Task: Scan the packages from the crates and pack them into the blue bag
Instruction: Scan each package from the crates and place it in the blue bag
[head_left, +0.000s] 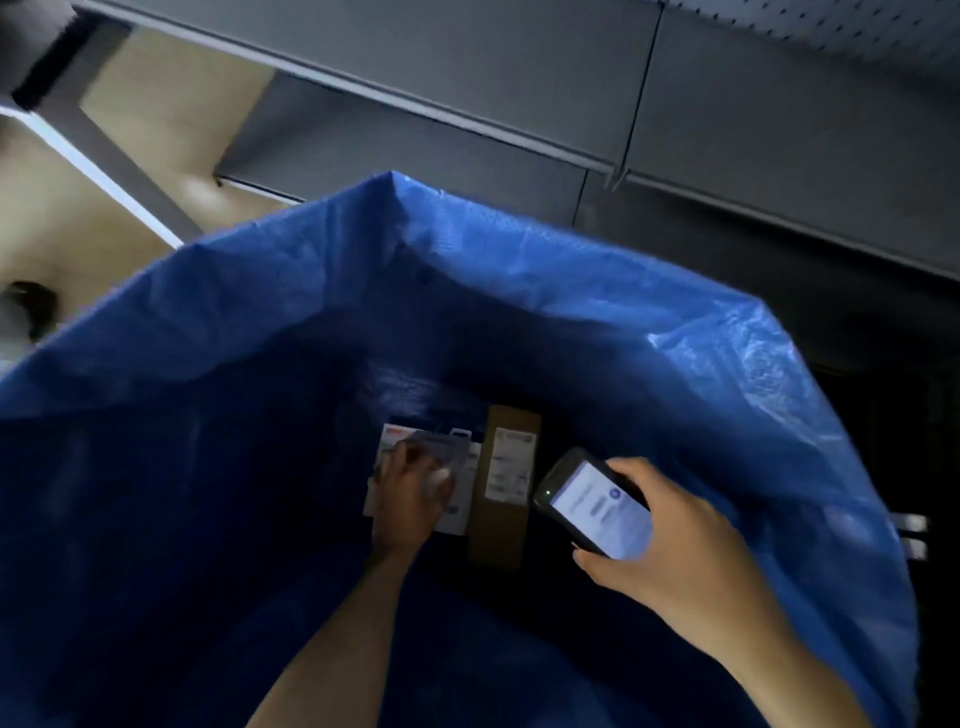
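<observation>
The big blue bag (218, 395) stands open and fills most of the view. At its bottom lie a brown cardboard package (506, 488) with a white label and, left of it, a white package (462, 512). My left hand (410, 493) reaches deep into the bag and grips a small pale grey package (441, 447) over the white one. My right hand (670, 540) is above the bag's opening and holds a black handheld scanner (592, 501), its lit screen facing up. The crates are out of sight.
Grey metal shelving (571, 104) runs behind the bag. A light wooden floor (78, 218) shows at the left. Dark space lies to the right of the bag, with two small bright metal pieces (914, 535) there.
</observation>
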